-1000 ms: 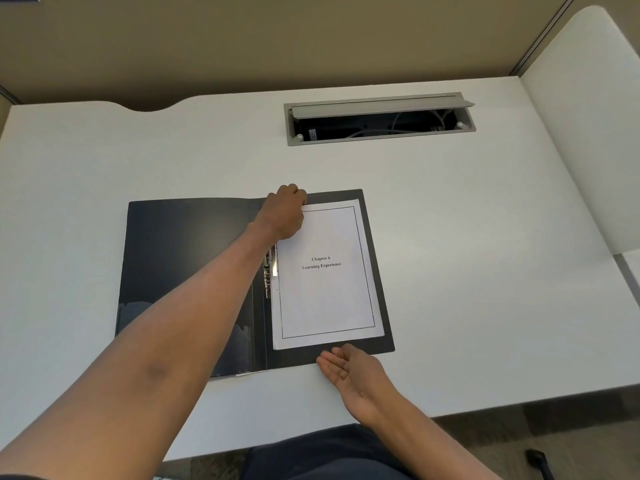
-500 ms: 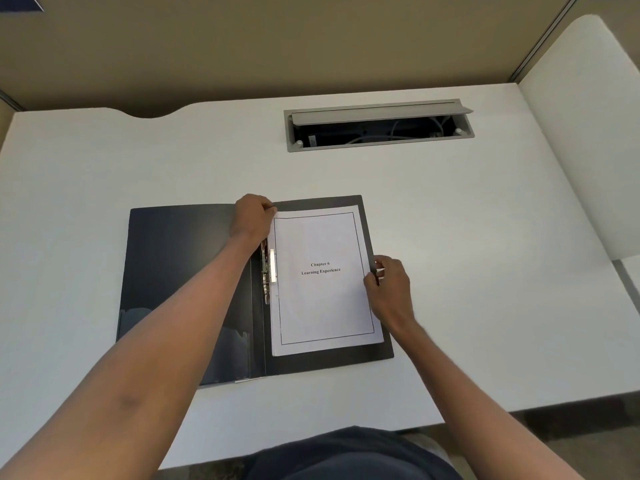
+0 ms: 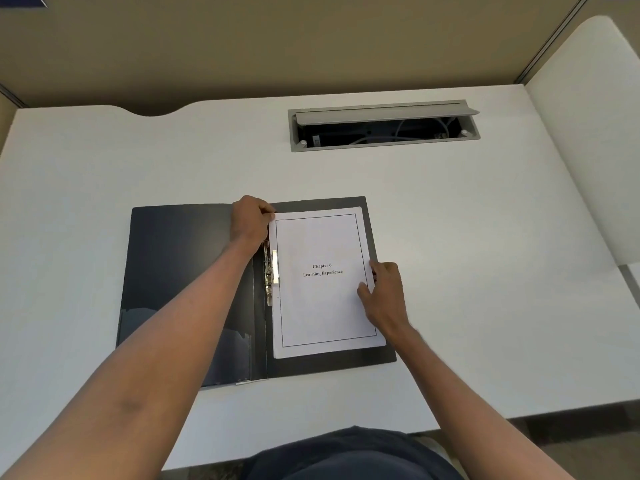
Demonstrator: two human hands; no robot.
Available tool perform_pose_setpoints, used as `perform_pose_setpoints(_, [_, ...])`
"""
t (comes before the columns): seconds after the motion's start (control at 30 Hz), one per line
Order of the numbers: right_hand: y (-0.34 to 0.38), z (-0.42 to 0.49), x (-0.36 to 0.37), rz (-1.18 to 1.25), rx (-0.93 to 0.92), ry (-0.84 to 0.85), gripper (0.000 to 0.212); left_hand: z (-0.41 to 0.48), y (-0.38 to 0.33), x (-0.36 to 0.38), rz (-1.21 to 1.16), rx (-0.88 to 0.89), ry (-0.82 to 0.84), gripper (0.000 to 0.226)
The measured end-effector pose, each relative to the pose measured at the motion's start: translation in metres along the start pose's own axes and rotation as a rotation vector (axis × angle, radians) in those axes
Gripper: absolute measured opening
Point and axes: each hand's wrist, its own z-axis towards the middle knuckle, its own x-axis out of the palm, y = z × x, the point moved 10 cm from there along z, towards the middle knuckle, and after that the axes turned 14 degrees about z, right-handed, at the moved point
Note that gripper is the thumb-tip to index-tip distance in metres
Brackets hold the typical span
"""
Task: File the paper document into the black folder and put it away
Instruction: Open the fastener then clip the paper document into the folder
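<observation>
The black folder [image 3: 180,271] lies open flat on the white desk. On its right half rests the paper document [image 3: 322,306], a white stack titled "Chapter 6 Learning Experience", its left edge under the metal clip [image 3: 272,275] at the spine. My left hand [image 3: 249,220] has curled fingers pinching the document's top left corner. At the paper's right edge, halfway down, my right hand [image 3: 384,292] grips the stack with thumb on top and fingers at the edge.
An open grey cable tray [image 3: 381,128] with wires is set in the desk [image 3: 485,271] behind the folder. A beige partition stands at the back, a white panel [image 3: 595,133] on the right. The desk's front edge is near my lap.
My right hand moved from the folder's front edge up to the paper's right edge and gripped it. My left hand slid slightly left along the top edge to the paper's corner.
</observation>
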Motion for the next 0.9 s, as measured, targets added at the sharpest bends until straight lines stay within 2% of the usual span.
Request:
perform_pose_setpoints(0.2, [-0.001, -0.001, 0.011, -0.106, -0.06, 0.043, 0.08, -0.002, 0.0, 0.001, -0.042, -0.008, 0.008, 0.011])
perform_pose_setpoints(0.33, [0.0, -0.003, 0.017, -0.183, -0.088, 0.041, 0.069, -0.004, -0.002, -0.002, -0.035, -0.008, 0.022, 0.009])
perform_pose_setpoints(0.43, [0.001, -0.001, 0.019, -0.237, -0.087, 0.044, 0.069, -0.006, -0.004, -0.007, -0.007, -0.002, 0.026, 0.01])
perform_pose_setpoints(0.53, [0.002, 0.0, 0.019, -0.226, -0.054, 0.048, 0.065, -0.011, 0.008, -0.011, 0.004, -0.075, 0.031, 0.003])
perform_pose_setpoints(0.7, [0.01, -0.001, 0.023, -0.414, -0.077, 0.072, 0.065, -0.026, 0.028, -0.004, 0.094, -0.181, 0.144, 0.035])
perform_pose_setpoints(0.9, [0.011, -0.003, 0.023, -0.388, -0.072, 0.061, 0.066, -0.044, 0.033, -0.006, 0.059, -0.242, 0.226, 0.029])
